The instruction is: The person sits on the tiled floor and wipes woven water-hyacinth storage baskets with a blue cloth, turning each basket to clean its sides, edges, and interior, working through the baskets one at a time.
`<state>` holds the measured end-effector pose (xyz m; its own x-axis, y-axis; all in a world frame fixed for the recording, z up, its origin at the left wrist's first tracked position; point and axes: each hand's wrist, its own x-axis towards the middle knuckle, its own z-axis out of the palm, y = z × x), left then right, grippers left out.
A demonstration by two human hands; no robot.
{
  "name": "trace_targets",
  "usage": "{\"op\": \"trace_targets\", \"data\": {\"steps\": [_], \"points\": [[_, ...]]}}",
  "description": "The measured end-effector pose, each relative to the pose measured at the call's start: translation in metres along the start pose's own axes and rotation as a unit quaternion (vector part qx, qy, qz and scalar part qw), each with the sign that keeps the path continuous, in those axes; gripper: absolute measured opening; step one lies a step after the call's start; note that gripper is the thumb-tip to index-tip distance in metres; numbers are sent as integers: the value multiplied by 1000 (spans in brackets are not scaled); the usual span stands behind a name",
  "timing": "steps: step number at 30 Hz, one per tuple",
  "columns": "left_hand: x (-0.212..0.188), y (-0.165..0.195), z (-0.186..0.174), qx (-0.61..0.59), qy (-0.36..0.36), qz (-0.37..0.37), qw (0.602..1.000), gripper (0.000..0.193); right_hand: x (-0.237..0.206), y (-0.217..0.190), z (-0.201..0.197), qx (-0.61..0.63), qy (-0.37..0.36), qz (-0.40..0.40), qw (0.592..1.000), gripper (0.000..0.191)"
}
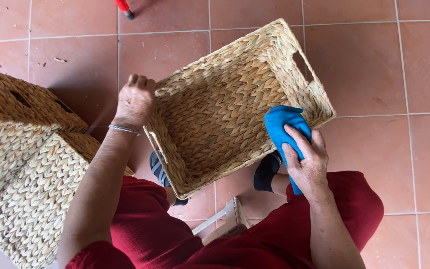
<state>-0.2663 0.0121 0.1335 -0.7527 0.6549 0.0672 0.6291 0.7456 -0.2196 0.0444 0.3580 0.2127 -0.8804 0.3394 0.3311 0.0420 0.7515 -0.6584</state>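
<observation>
While a woven basket (pixel 225 104) is tilted over the tiled floor (pixel 399 69), its left rim gripped by the left hand (pixel 135 102), a blue cloth (pixel 284 129) is clamped against its right wall by the right hand (pixel 307 162); how much is already wiped cannot be told

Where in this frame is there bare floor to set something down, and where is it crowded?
Bare tiled floor lies right of the tilted woven basket, and along the top left above the stacked baskets. It is crowded at the bottom: left hand on the rim, right hand with blue cloth, red-trousered knees, small wooden stool.
</observation>
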Motion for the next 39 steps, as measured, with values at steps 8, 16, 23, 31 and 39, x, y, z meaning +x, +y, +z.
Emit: {"op": "trace_targets", "data": {"steps": [8, 16, 23, 31, 39], "points": [[2, 4, -1, -90, 92, -58, 990, 15, -7, 29, -27, 287, 128, 138, 939, 38], [-8, 2, 4, -7, 69, -3, 998, 21, -16, 93, -63, 547, 307, 176, 759, 36], [-9, -2, 4, -5, 81, -5, 997, 15, -11, 103, -38, 488, 289, 216, 795, 42], [0, 8, 10, 55, 77, -12, 995, 21, -7, 114, -22, 471, 244, 205, 822, 43], [26, 19, 26, 56, -31, -53, 997, 43, -9, 136, -16, 476, 214, 165, 837, 43]]}}
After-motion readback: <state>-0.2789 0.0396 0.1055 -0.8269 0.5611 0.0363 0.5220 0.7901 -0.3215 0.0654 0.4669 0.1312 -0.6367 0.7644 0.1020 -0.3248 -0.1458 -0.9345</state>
